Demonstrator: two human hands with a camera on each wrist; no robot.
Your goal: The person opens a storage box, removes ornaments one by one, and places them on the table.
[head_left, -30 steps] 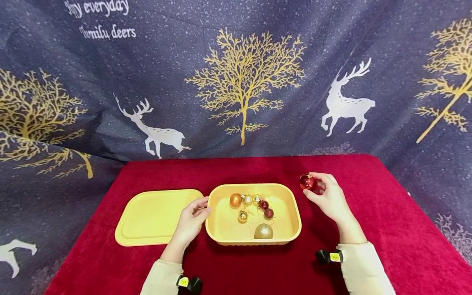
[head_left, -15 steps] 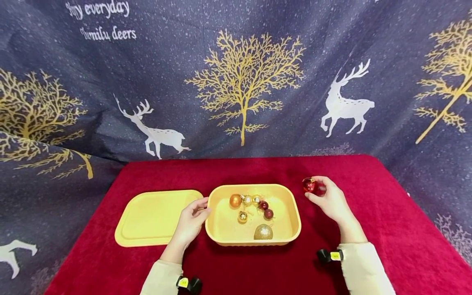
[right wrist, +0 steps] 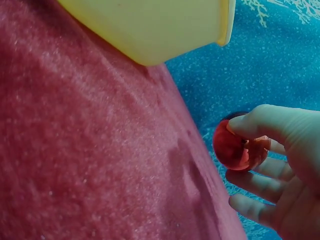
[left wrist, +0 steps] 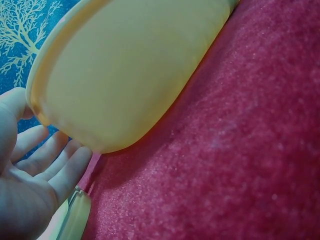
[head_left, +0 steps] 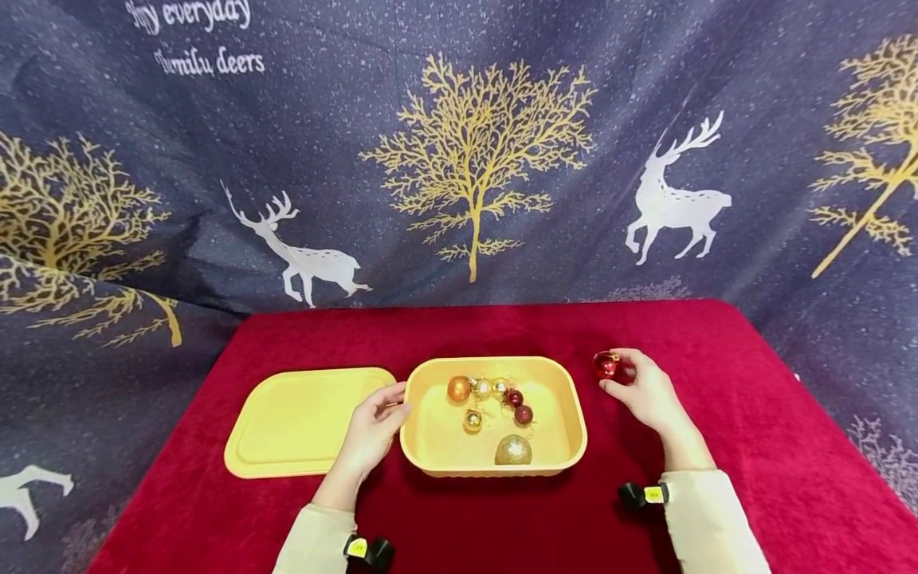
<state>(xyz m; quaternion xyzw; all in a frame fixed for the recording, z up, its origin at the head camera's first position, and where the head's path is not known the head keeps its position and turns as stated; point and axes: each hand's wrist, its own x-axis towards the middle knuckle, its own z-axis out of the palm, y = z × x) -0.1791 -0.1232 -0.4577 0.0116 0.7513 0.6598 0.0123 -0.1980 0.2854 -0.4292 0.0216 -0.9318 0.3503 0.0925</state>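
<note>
My left hand rests at the left end of a yellow plastic box, its relaxed fingertips touching the outer wall near the rim. Inside the box lie several Christmas baubles: an orange one, small gold ones such as this bauble, dark red ones including this bauble, and a larger glittery gold bauble. To the right of the box, my right hand pinches a shiny red bauble between thumb and fingers. In the right wrist view, the red bauble sits under the thumb, the lower fingers spread apart.
A yellow lid lies flat left of the box, partly behind my left hand. Red velvet cloth covers the table. Behind it hangs a dark blue backdrop with gold trees and white deer.
My right hand has shifted slightly nearer to me and to the right, carrying the red bauble. The left hand, the box and the baubles in it stay where they were.
</note>
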